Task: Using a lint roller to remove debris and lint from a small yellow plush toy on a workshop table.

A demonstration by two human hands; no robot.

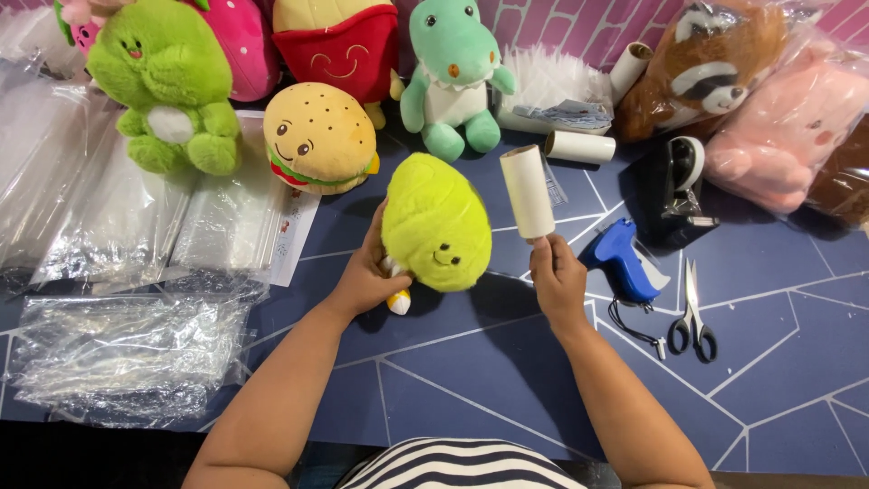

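Left hand (369, 276) gripped the yellow plush (434, 222) mid-table; right hand (557, 276), closed on the upright lint roller (528, 192), sat just right of it.

Both forearms are bare to well past the elbow, with no sleeve, watch or bracelet showing on either. The left hand (367, 276) and the right hand (557, 281) wear no gloves or rings that I can see. Below the elbows sits a top (462, 464) striped black and white.
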